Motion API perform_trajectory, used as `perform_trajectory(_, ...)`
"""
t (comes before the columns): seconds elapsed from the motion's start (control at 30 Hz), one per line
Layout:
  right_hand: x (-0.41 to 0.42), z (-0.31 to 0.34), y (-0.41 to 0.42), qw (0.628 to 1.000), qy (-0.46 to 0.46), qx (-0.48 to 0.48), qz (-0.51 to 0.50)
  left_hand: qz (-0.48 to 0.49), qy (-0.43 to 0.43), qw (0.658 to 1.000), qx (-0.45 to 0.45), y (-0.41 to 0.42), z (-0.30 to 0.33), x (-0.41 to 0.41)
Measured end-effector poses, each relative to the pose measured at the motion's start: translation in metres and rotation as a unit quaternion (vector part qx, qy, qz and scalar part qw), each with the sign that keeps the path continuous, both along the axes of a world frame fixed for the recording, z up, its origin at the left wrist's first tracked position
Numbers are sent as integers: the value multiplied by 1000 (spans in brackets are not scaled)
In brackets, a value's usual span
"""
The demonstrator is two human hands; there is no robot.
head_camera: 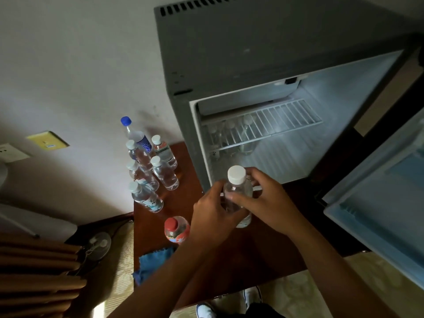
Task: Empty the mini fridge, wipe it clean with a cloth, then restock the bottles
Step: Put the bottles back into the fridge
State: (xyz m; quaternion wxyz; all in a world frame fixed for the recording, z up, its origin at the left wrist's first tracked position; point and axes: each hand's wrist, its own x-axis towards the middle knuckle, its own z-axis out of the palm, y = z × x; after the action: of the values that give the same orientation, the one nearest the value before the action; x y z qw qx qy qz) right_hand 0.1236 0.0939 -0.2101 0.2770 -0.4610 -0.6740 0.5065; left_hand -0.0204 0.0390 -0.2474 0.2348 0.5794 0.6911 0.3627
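A grey mini fridge [229,53] stands on a dark wooden table [252,253] with its door [378,203] swung open to the right. Under its wire shelf [275,122], at the back left, a few clear bottles [229,134] still stand. In front of the fridge opening both hands hold one clear white-capped bottle [237,187] upright: my left hand [213,212] wraps its lower body and my right hand [263,196] grips its upper part. Several clear bottles [149,171] stand on the table to the fridge's left. A blue cloth [151,262] lies at the table's front left corner.
A red-capped bottle [176,229] stands just left of my left forearm. A small fan [98,245] sits on the floor beside the table, near stacked brown wooden slats [34,271]. My shoes [229,304] show below the table edge. Wall sockets [13,152] are at left.
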Motion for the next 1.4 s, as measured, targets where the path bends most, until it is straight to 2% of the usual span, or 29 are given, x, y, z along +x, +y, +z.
perform_trajectory(0.17,31,-14,15,995,7,-63,82,-12,-87,995,-47,11,2,15)
perform_trajectory(0.43,59,-33,35,986,25,-106,124,16,-188,976,-109,40,1,37)
perform_trajectory(0.57,59,-57,42,996,15,-75,43,1,-160,980,-120,52,4,54)
perform_trajectory(0.73,60,-83,59,998,26,-54,11,8,-174,976,-131,66,7,54)
perform_trajectory(0.9,59,-116,87,998,12,-50,-44,94,-101,975,-173,64,2,34)
perform_trajectory(1.03,52,-131,117,994,-16,-35,-104,214,-27,950,-226,53,-14,13)
perform_trajectory(1.1,50,-136,130,990,-50,-25,-128,291,-41,929,-227,47,-15,7)
perform_trajectory(1.17,46,-139,144,987,-71,-9,-141,338,-97,917,-189,46,-16,2)
perform_trajectory(1.27,41,-141,159,986,-80,-8,-147,323,-139,923,-157,54,-14,-3)
perform_trajectory(1.4,34,-149,174,983,-89,-14,-158,330,-105,929,-131,67,-10,-2)
